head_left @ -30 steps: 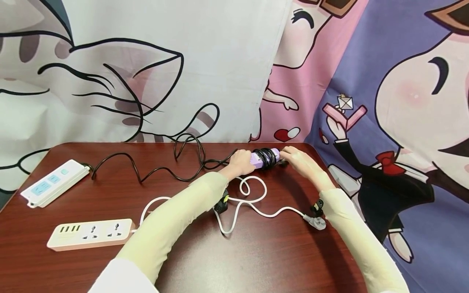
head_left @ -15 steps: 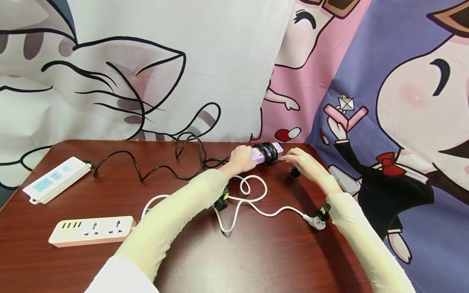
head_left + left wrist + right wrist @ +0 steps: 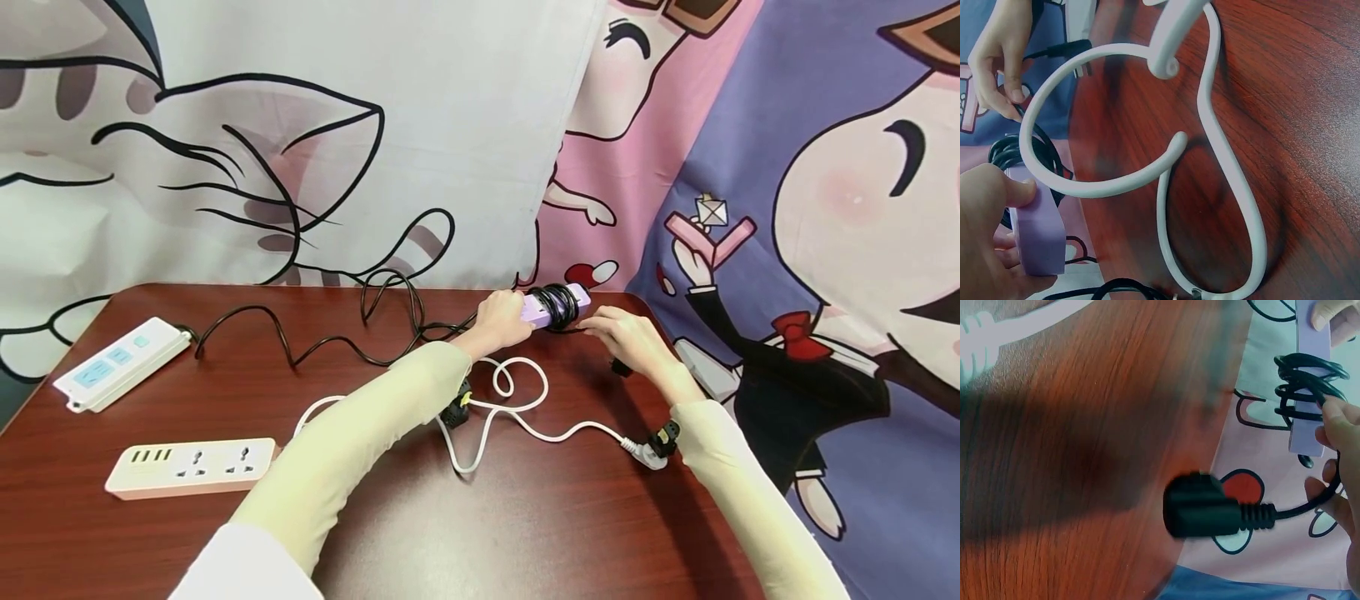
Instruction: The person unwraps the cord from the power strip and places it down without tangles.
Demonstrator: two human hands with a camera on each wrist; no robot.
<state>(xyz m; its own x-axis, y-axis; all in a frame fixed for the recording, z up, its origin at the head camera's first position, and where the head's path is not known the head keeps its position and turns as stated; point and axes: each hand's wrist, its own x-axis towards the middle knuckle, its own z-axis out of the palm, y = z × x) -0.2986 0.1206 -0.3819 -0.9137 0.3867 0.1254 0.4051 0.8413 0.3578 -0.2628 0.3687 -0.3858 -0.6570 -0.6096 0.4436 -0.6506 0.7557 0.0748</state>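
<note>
Near the table's far edge my left hand [image 3: 498, 320] grips a purple power strip [image 3: 537, 310] by its left end, its thumb on the strip in the left wrist view. Several loops of black cord [image 3: 1310, 381] are wound around the strip's other end. My right hand [image 3: 628, 340] pinches the cord close to these loops, between thumb and fingers. From that hand the cord's free end runs to a black plug [image 3: 1204, 506], which hangs in the air and looks blurred. The strip is tilted, its right end higher.
A white power strip with blue sockets [image 3: 123, 364] lies at the left, its black cord [image 3: 341, 339] trailing across the back. Nearer is a white strip with USB ports [image 3: 191, 468]. Its white cord [image 3: 487, 433] loops under my left arm to a grey plug [image 3: 647, 455].
The purple strip has risen slightly and shifted right with my left hand. My right hand has moved a little right with the cord, and the black plug has swung out to the right beneath it.
</note>
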